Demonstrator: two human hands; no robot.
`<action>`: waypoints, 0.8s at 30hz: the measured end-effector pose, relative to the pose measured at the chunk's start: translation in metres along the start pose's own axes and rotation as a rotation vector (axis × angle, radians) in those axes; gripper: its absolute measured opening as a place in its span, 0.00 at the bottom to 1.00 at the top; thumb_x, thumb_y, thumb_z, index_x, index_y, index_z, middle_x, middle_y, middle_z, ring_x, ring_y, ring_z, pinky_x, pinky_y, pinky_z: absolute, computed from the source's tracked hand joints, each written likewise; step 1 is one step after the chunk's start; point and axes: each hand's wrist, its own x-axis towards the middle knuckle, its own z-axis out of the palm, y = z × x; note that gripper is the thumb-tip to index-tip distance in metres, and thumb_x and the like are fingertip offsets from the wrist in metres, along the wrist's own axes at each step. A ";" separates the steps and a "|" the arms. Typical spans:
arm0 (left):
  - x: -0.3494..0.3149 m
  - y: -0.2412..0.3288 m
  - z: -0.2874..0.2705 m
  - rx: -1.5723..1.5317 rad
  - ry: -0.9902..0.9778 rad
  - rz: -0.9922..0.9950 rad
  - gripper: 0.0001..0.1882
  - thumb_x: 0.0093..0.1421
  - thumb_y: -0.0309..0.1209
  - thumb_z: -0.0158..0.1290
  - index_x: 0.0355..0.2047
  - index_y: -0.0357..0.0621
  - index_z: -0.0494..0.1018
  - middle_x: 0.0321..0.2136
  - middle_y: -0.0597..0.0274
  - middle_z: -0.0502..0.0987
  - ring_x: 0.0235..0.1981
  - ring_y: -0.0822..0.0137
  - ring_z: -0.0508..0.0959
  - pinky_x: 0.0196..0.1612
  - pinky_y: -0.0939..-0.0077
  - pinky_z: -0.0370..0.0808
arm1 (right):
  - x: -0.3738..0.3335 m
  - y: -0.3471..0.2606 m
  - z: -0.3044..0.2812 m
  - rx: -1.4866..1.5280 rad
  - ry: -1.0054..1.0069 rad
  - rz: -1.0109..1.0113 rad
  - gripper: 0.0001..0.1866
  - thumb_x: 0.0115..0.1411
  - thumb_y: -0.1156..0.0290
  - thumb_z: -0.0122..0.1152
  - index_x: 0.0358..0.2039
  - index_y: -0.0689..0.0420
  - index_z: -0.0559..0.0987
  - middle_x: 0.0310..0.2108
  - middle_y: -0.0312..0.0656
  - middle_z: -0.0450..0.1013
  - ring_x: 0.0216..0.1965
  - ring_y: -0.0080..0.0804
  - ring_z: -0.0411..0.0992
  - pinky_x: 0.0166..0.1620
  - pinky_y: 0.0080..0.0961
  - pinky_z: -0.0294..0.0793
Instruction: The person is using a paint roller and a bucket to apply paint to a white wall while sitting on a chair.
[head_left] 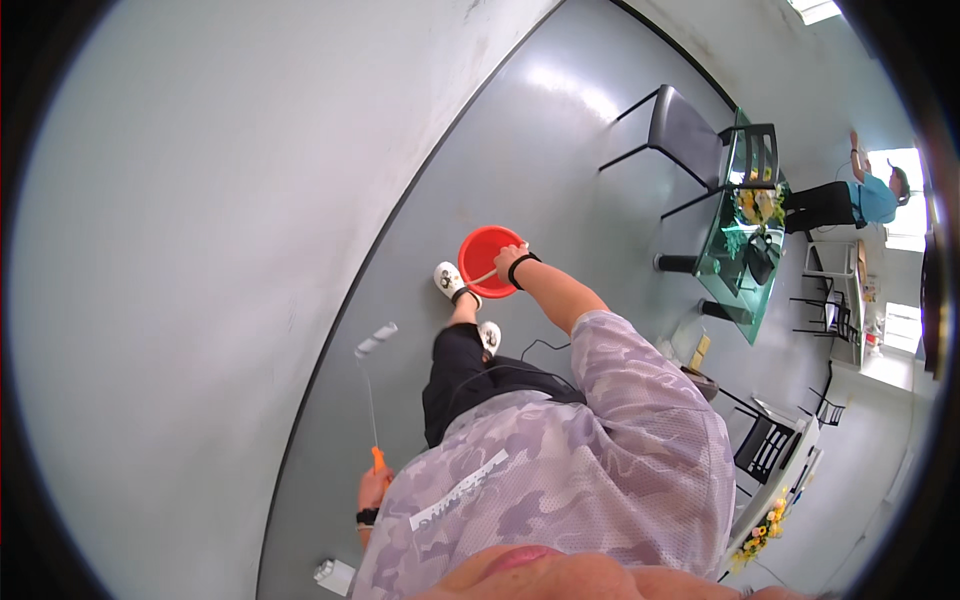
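Observation:
My left hand, low on the left beside my shirt, is closed around the orange handle of a paint roller. Its thin wire frame points away from me toward the wall, ending in a white roller sleeve. My right hand reaches forward over a round red bucket. Those fingers are closed at the bucket's right rim, on its pale handle, which crosses the opening. The bucket hangs or stands just past my white shoes; which one I cannot tell. What lies inside it is not clear.
A pale wall runs along my left, meeting the grey floor at a dark baseboard. To the right are a black chair and a glass table with flowers. Another person stands by a far window. A white object lies at lower left.

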 end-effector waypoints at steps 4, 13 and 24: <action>0.047 0.048 0.014 0.059 -0.010 -0.052 0.09 0.50 0.32 0.50 0.19 0.40 0.67 0.15 0.64 0.69 0.17 0.72 0.68 0.21 0.79 0.64 | 0.074 0.041 -0.025 -0.120 -0.025 0.042 0.14 0.53 0.65 0.51 0.39 0.49 0.77 0.43 0.41 0.69 0.47 0.37 0.66 0.49 0.43 0.62; 0.109 0.177 0.050 0.179 0.012 -0.189 0.09 0.49 0.32 0.50 0.18 0.40 0.67 0.15 0.64 0.69 0.16 0.71 0.68 0.20 0.78 0.64 | 0.204 0.113 -0.057 -0.241 -0.001 -0.044 0.14 0.56 0.60 0.48 0.38 0.48 0.78 0.41 0.33 0.71 0.45 0.29 0.65 0.44 0.33 0.60; 0.165 0.280 0.176 0.174 0.027 -0.399 0.09 0.48 0.32 0.50 0.18 0.40 0.67 0.14 0.63 0.69 0.16 0.70 0.68 0.19 0.77 0.64 | 0.399 0.181 -0.028 -0.292 -0.077 -0.110 0.14 0.57 0.64 0.46 0.42 0.47 0.76 0.42 0.31 0.71 0.46 0.27 0.66 0.45 0.35 0.58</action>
